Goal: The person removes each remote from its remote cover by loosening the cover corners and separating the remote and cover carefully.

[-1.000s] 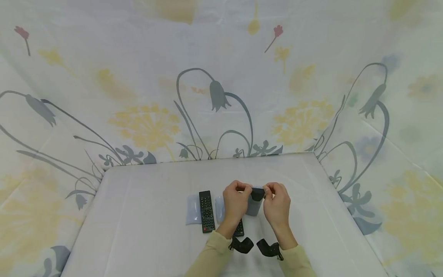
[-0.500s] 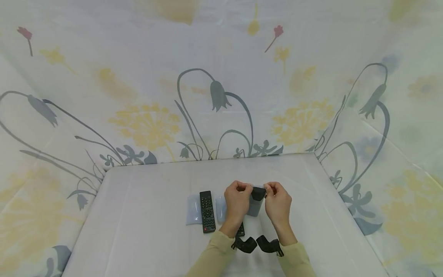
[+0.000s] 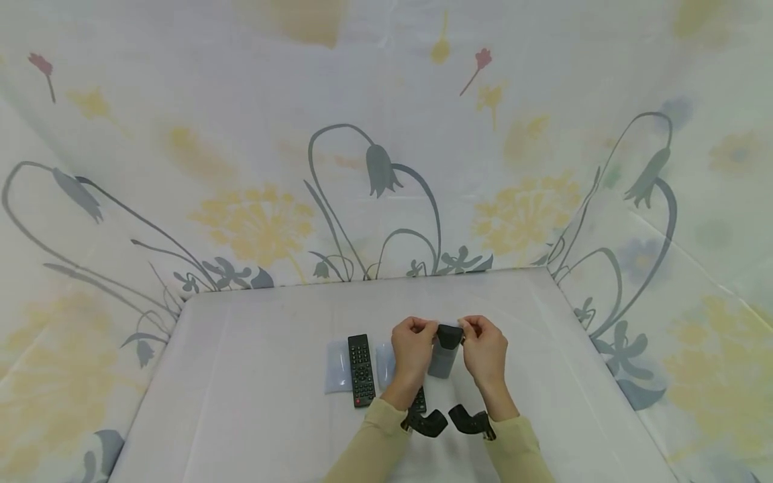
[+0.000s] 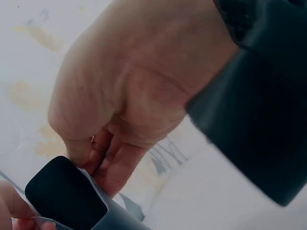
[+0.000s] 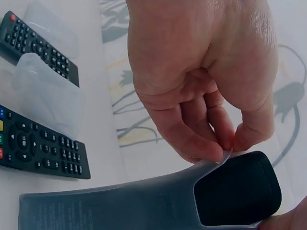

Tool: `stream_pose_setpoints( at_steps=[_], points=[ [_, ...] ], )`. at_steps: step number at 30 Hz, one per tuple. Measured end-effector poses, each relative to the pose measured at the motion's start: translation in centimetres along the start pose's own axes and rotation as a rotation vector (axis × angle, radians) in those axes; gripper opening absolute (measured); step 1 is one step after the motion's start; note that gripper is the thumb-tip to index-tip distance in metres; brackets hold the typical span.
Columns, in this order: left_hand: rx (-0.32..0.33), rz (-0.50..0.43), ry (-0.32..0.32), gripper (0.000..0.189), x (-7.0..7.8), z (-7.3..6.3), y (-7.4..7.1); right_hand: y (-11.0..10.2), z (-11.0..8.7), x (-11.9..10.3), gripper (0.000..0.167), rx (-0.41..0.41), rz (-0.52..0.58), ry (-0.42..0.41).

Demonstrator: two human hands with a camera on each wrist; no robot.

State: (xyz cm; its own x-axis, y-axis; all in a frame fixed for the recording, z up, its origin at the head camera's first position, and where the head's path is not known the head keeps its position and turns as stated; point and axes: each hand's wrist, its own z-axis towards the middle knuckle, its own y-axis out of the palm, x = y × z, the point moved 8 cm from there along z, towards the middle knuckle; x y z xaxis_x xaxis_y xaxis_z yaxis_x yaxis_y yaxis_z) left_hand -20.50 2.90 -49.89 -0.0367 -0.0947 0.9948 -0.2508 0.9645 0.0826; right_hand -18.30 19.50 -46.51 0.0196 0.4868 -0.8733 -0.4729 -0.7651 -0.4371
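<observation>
A black remote control is partly inside a translucent protective sleeve, its bare rounded end sticking out at the far side. My left hand pinches one edge of the sleeve's mouth between thumb and fingers. On the opposite edge, my right hand pinches the film the same way. The right wrist view shows the sleeve drawn up around most of the remote's body, with faint print visible through it. Seen from the left wrist, the remote's smooth dark end lies between both hands.
Left of my hands, a button-covered remote lies beside a pale translucent sleeve. Another sleeve and a second remote are partly hidden by my left arm. Flower-printed cloth rises behind the white table.
Both hands keep their pinch on the sleeve and shift only slightly. A little more of the sleeved remote shows between them. The head view tilts slightly.
</observation>
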Motion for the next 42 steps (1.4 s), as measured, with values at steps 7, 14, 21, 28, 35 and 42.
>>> stream_pose_setpoints(
  at_steps=[7,14,21,28,35,42],
  points=[
    [-0.067,-0.063,-0.117,0.01,-1.3,0.3,0.1,0.6,0.3,1.2,0.009,-0.053,0.133,0.096],
    [-0.117,-0.091,-0.224,0.01,-2.8,0.7,0.4,1.9,0.4,3.6,0.016,-0.114,0.438,0.281],
    [-0.139,-0.094,-0.243,0.007,-3.3,1.1,0.6,2.4,0.6,4.1,0.022,-0.116,0.499,0.292],
    [-0.184,-0.125,-0.342,0.013,-4.7,1.4,0.7,2.6,0.6,4.6,0.026,-0.112,0.511,0.279],
    [-0.202,-0.042,-0.301,0.008,-4.9,1.3,0.5,2.5,0.5,5.1,0.025,-0.086,0.527,0.225],
    [-0.179,0.063,-0.218,0.009,-4.6,1.0,0.0,2.5,0.3,5.6,0.022,-0.038,0.303,0.055]
  ],
)
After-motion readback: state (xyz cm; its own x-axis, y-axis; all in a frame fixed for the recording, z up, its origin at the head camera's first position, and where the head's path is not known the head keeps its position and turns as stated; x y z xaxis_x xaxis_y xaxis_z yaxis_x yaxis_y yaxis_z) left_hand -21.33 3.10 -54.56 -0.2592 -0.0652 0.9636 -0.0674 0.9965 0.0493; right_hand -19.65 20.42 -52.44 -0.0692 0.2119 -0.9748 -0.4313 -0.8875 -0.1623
